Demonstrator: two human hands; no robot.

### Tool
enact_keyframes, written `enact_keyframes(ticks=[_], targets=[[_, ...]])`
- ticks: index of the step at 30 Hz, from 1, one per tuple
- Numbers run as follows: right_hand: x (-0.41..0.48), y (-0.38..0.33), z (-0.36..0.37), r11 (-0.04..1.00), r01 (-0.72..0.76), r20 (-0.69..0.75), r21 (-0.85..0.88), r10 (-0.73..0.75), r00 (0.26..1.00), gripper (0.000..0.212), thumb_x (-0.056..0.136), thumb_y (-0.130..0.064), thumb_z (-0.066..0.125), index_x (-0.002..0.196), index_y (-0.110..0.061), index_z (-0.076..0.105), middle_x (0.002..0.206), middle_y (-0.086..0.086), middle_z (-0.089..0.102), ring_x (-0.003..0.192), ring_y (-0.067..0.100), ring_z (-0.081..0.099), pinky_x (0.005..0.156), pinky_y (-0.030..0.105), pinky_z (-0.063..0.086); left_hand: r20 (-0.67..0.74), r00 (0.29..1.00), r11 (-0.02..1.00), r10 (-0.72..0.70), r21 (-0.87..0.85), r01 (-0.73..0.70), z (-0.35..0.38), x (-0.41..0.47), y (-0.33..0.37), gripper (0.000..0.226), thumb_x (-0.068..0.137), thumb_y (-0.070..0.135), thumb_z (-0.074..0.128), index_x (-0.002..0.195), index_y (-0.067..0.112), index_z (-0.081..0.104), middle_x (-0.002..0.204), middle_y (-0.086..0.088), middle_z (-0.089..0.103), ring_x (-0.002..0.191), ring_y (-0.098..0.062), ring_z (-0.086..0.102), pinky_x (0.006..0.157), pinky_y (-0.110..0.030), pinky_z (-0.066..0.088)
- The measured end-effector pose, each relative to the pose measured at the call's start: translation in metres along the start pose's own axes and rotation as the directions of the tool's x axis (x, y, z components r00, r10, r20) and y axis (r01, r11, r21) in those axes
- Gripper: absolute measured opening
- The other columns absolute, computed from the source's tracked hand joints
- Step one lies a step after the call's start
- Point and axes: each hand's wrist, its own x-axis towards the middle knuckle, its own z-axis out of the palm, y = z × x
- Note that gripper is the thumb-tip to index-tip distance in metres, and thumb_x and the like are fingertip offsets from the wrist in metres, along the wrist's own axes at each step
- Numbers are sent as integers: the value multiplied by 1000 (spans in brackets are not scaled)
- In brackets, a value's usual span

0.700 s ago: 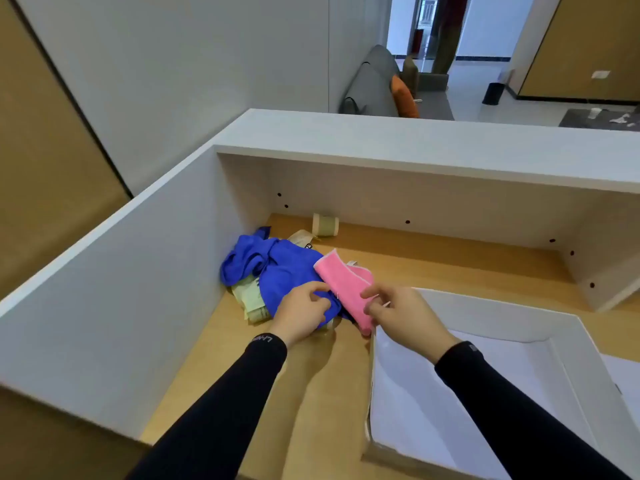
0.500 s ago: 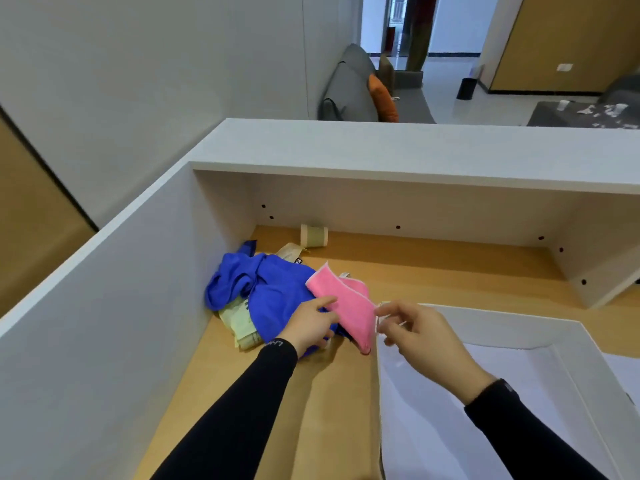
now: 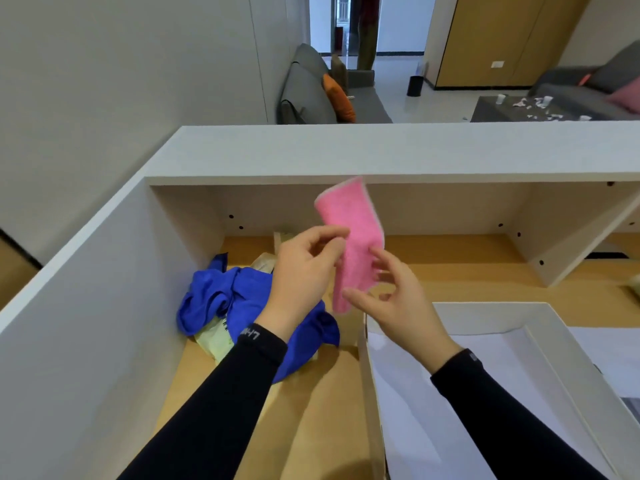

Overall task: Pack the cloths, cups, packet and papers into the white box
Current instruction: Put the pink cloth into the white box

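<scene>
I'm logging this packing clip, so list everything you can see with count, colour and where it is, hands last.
pink cloth: one, pink, held up in the air between both hands
blue cloth: one, blue, crumpled on the wooden desk by the left wall
pale green cloth: one, light yellow-green, under the blue cloth
white box: one, white, open on the desk at right, only white lining visible inside
sofa: one, grey with an orange cushion, beyond the partition
left hand: pinching the pink cloth's left edge
right hand: fingers at the cloth's lower end
</scene>
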Motion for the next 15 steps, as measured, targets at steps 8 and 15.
enact_keyframes(ticks=[8, 15], targets=[[2, -52, -39, 932, 312, -325, 186, -241, 915, 29, 81, -4, 68, 95, -28, 61, 92, -8, 67, 81, 4, 65, 74, 17, 53, 177, 984, 948, 0, -312, 56, 12, -1, 52, 19, 91, -1, 57, 97, 16, 62, 73, -1, 62, 53, -5, 56, 55, -20, 52], [-35, -37, -115, 997, 4, -404, -78, -35, 914, 20, 74, -12, 60, 81, -30, 63, 79, 2, 67, 62, 10, 61, 64, 34, 56, 541, 841, 960, 19, -245, 136, 82, -18, 49, 21, 92, -1, 54, 104, 15, 61, 64, -3, 62, 51, -6, 60, 52, -18, 50]])
